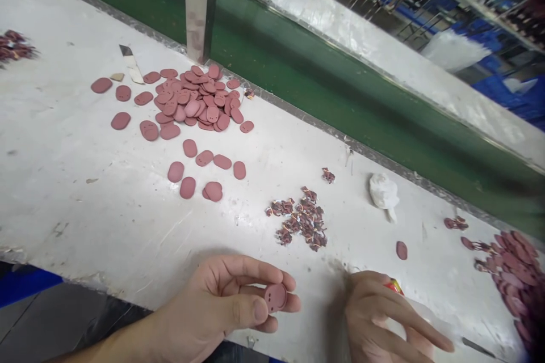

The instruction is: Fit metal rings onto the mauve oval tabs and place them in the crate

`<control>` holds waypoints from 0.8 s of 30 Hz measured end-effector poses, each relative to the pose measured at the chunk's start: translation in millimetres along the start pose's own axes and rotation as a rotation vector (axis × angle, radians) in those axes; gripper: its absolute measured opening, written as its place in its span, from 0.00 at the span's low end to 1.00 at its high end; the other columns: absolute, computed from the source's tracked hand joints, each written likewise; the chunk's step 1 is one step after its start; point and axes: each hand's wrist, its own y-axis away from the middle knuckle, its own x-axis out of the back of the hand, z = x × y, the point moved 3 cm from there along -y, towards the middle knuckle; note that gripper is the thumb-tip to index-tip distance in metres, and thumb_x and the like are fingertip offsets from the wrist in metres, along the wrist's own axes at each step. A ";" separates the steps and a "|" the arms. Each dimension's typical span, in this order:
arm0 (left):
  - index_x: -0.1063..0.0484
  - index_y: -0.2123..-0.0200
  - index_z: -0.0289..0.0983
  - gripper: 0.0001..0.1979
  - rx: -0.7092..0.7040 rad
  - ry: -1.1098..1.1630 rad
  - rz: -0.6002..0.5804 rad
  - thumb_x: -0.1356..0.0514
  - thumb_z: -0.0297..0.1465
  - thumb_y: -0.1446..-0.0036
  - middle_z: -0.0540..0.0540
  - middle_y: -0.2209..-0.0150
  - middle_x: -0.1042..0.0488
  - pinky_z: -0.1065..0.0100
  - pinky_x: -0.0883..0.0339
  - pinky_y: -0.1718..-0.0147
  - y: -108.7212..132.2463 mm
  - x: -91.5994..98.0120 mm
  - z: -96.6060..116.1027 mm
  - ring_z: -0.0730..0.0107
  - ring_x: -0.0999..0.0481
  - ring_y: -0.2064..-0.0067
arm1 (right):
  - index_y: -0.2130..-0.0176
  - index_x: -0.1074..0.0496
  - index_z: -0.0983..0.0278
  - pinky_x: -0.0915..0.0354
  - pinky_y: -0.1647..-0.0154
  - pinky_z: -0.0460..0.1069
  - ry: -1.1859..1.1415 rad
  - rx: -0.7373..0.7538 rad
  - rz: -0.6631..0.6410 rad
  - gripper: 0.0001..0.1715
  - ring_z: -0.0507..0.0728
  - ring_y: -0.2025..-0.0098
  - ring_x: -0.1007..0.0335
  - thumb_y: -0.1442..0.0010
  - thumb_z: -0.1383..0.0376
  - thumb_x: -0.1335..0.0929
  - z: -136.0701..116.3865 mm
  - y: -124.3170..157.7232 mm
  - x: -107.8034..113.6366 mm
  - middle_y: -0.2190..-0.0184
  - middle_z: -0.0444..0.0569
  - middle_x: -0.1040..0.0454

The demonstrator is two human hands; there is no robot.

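Observation:
My left hand (232, 300) pinches a small dusky-pink oval disc (276, 297) between thumb and fingers, its face with small holes turned up. At the lower right, my right hand (378, 317) curls around a white object with a red-and-yellow label (395, 286), mostly hidden by the fingers. A thin dark tip (477, 346) shows beyond those fingers; whether it belongs to the held object I cannot tell. Between and beyond the hands lies a cluster of small dark-red pieces with wires (304, 218). Farther left, a heap of similar pink discs (196, 96) has several loose ones around it.
A crumpled white wad (384, 191) and a single disc (401, 250) lie beyond my right hand. At the right edge is another disc pile (513, 272), some with wires. A flat blade-like strip (131, 63) lies back left. A metal post (200, 8) stands by the green belt (298, 62).

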 end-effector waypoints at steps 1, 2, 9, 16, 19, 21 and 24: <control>0.15 0.59 0.42 0.12 -0.002 -0.006 0.000 0.24 0.33 0.48 0.43 0.53 0.15 0.74 0.27 0.59 0.2 -0.4 0.3 0.66 0.16 0.50 | 0.58 0.21 0.58 0.28 0.81 0.51 0.050 0.023 -0.002 0.20 0.58 0.76 0.25 0.43 0.48 0.23 -1.3 -1.1 -4.3 0.76 0.46 0.25; 0.15 0.59 0.42 0.12 -0.002 -0.011 0.004 0.24 0.34 0.48 0.43 0.53 0.15 0.75 0.27 0.59 0.6 -0.5 0.5 0.66 0.16 0.50 | 0.58 0.21 0.58 0.28 0.80 0.51 0.112 0.050 -0.005 0.20 0.58 0.75 0.24 0.43 0.48 0.24 -2.7 -2.1 -9.2 0.76 0.46 0.24; 0.15 0.57 0.42 0.13 -0.011 -0.057 0.040 0.25 0.33 0.47 0.43 0.52 0.15 0.75 0.26 0.58 4.0 1.5 -0.2 0.66 0.16 0.50 | 0.60 0.19 0.59 0.27 0.78 0.50 0.535 0.255 -0.010 0.22 0.60 0.71 0.22 0.42 0.45 0.25 -10.2 1.7 -33.1 0.71 0.51 0.20; 0.14 0.59 0.41 0.11 -0.061 0.006 0.055 0.25 0.33 0.47 0.45 0.57 0.13 0.79 0.25 0.62 10.5 -1.2 2.2 0.69 0.15 0.52 | 0.58 0.20 0.59 0.25 0.70 0.49 0.819 0.393 -0.063 0.11 0.56 0.66 0.23 0.31 0.57 0.31 2.4 -4.1 -60.5 0.60 0.51 0.20; 0.14 0.60 0.42 0.13 -0.078 0.024 0.104 0.23 0.34 0.50 0.47 0.56 0.13 0.79 0.24 0.64 17.6 1.7 6.2 0.67 0.14 0.53 | 0.59 0.21 0.60 0.25 0.64 0.51 0.858 0.398 -0.090 0.11 0.56 0.65 0.23 0.31 0.58 0.32 8.9 -7.6 -72.5 0.60 0.50 0.21; 0.14 0.61 0.42 0.13 -0.102 0.022 0.132 0.22 0.34 0.51 0.48 0.56 0.13 0.80 0.24 0.65 23.0 4.4 10.1 0.66 0.13 0.53 | 0.61 0.22 0.60 0.25 0.65 0.51 0.873 0.378 -0.108 0.11 0.55 0.67 0.24 0.31 0.59 0.33 10.0 -6.5 -74.9 0.61 0.49 0.22; 0.14 0.61 0.43 0.12 -0.122 0.013 0.155 0.23 0.34 0.51 0.48 0.56 0.12 0.80 0.24 0.65 29.6 7.4 14.7 0.65 0.13 0.53 | 0.58 0.24 0.61 0.26 0.70 0.51 0.894 0.309 -0.128 0.09 0.56 0.71 0.24 0.33 0.59 0.32 7.7 -3.1 -72.1 0.66 0.47 0.22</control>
